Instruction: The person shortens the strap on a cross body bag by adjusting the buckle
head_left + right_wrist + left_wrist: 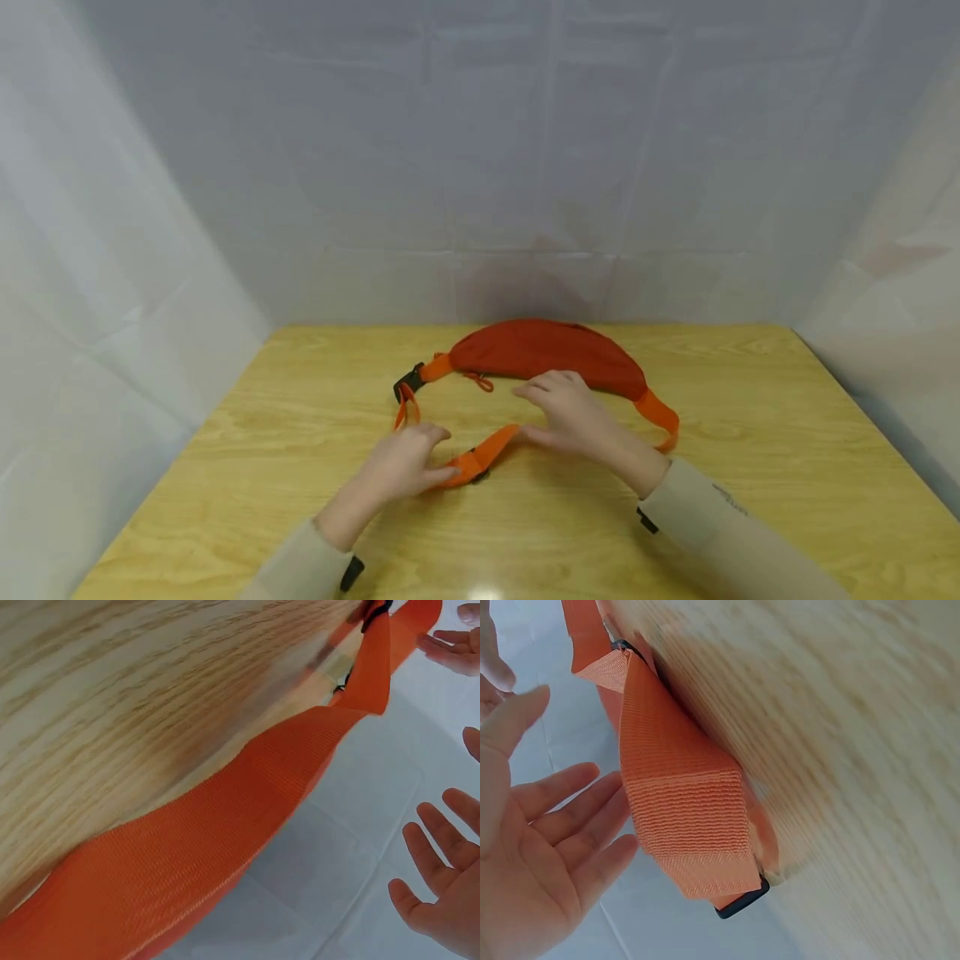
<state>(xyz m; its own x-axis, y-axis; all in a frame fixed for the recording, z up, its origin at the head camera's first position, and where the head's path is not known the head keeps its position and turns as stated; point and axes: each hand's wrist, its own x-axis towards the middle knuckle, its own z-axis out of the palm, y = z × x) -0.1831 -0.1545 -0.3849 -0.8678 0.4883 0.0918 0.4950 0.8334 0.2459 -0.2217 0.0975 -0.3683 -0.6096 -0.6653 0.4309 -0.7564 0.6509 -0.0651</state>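
Observation:
A red waist pack [547, 354] lies near the table's far edge, its orange strap [495, 446] looping toward me. My left hand [401, 462] is at the loop's near left part; in the left wrist view that hand [540, 855] has loosely bent, spread fingers beside the strap [686, 772], gripping nothing. Right of it, my right hand [573, 412] is above the loop, in front of the pack. The right wrist view shows this hand [450, 885] with fingers spread, apart from the strap [195, 825]. A black buckle [410, 382] joins the strap at left.
The light wooden table [750, 400] runs up to a whitish sheet [487, 167] hanging behind it. Similar sheets [97, 250] hang on both sides. A black strap adjuster [480, 477] is on the strap by my left hand. A red zipper pull [480, 382] hangs from the pack.

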